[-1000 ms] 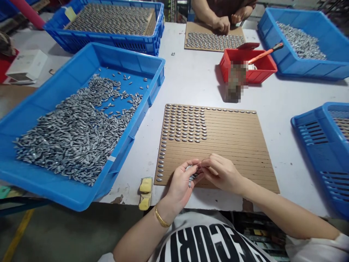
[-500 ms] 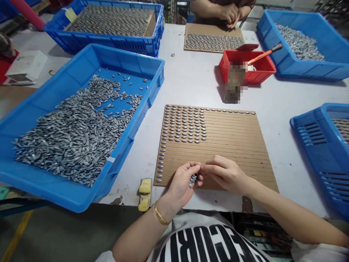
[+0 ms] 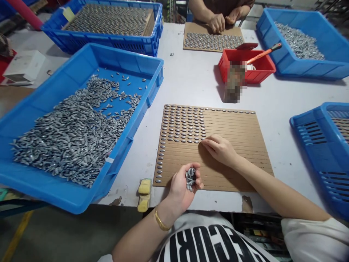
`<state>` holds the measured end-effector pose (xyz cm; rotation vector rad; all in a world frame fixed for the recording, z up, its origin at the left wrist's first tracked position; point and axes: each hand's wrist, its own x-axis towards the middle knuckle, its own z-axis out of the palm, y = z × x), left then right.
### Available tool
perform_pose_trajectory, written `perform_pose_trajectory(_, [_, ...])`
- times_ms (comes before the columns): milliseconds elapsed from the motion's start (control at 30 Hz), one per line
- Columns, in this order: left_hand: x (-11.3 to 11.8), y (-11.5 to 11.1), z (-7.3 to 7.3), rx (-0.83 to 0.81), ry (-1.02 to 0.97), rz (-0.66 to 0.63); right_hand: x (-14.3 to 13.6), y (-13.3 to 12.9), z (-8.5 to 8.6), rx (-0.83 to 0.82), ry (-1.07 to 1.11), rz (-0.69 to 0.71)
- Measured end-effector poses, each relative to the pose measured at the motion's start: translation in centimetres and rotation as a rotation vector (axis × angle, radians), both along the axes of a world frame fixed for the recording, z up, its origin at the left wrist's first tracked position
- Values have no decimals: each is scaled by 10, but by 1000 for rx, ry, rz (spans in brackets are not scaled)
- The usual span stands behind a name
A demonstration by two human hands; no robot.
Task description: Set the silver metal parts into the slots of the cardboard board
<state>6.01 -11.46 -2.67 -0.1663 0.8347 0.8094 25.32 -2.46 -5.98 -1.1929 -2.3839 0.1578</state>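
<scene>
In my cupped left hand [image 3: 181, 187] lies a small heap of grey spindle-shaped pieces [image 3: 190, 177], fingers curled around them. My right hand [image 3: 219, 150] is at the grooved cardboard sheet [image 3: 234, 131], thumb and fingertips pinched together at the end of a row; whatever is between them is hidden. Rows of the same pieces [image 3: 184, 123] fill the sheet's upper left part. Single lines of them run along its top and left edges. Left of the sheet, a blue tray [image 3: 131, 140] holds a large pile of loose pieces [image 3: 73, 131].
A yellow block [image 3: 144, 194] sits at the table's front edge. Beyond the sheet stands a red bin [image 3: 259, 76] with an orange-handled tool. Blue crates [image 3: 308, 145] flank the right side. Across the table, a co-worker's hands [image 3: 218, 23] are over another filled cardboard sheet [image 3: 212, 42].
My right hand has moved away from my left hand, up to the end of the lower row. The left palm has turned up, showing more pieces. The co-worker's hands have separated.
</scene>
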Motion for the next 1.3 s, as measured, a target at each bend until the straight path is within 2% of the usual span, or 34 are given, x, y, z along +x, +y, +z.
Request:
perform_pose_trajectory(333, [2,-8,-6,160,29,-69,1,6,-1,-70,84,19])
perform_pose_trajectory(600, [4,-8,-1,174,100,-130,1,4,4,-6,-70,10])
perform_pose_trajectory(833, [4,-9,-2,166,79,-111,0,1,5,60,-186,16])
perform_pose_trajectory(1000, [4,-10,-2,141,51,-48,-3,-1,8,72,-262,18])
perform_pose_trajectory(1300, [-1,-12,-2,210,82,-56,-6,-4,6,102,-209,-31])
